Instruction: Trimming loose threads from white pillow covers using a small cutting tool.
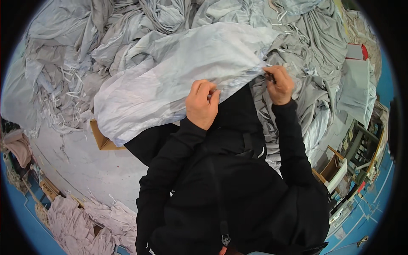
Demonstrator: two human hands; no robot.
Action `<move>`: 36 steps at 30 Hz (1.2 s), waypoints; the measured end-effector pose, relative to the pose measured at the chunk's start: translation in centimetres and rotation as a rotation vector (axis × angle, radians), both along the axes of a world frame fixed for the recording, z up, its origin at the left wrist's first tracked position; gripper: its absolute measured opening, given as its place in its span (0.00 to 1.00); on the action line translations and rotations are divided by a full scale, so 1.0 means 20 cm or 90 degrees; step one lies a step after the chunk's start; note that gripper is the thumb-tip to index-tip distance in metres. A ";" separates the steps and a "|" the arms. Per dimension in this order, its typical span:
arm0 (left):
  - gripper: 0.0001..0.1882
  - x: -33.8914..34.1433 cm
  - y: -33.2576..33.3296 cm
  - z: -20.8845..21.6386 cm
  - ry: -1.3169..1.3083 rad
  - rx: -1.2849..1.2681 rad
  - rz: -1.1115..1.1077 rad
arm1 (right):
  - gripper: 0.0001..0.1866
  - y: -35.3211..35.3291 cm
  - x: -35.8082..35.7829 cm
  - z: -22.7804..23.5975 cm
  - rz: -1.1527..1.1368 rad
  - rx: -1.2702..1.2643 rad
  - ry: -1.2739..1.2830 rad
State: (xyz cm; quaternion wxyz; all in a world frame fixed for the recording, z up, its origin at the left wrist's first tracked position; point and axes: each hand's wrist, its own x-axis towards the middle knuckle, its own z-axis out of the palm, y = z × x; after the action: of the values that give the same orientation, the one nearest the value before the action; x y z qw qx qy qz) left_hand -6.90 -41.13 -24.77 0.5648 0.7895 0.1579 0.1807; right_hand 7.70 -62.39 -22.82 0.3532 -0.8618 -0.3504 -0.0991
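A large piece of pale blue-grey cloth [174, 72] is spread over my lap, its near edge running slantwise between my hands. My left hand [202, 104] is closed, its fingers curled onto that edge. At the cloth's right end, my right hand [279, 84] is closed too, with thumb and fingertips at the corner. A small dark tool [270, 77] shows between its fingers; most of it is hidden by the hand, so its kind cannot be made out.
Heaps of crumpled grey cloth [314, 38] with white ties lie ahead and on both sides. A cardboard box [102, 138] pokes out by my left leg. Pinkish cloth [72, 221] lies at lower left. A wooden drawer [333, 170] stands at right, near a folded pale bundle [357, 91].
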 end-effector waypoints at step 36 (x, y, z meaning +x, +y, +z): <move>0.14 -0.11 -0.04 -0.09 0.150 -0.131 0.039 | 0.16 0.29 -0.18 0.07 0.162 0.002 0.298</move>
State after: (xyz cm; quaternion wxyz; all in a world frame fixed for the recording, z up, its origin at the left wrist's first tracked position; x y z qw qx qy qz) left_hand -9.10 -42.00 -26.53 0.6146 0.7381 0.2647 0.0866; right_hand 4.06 -56.51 -21.43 0.4355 -0.8097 -0.3645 0.1480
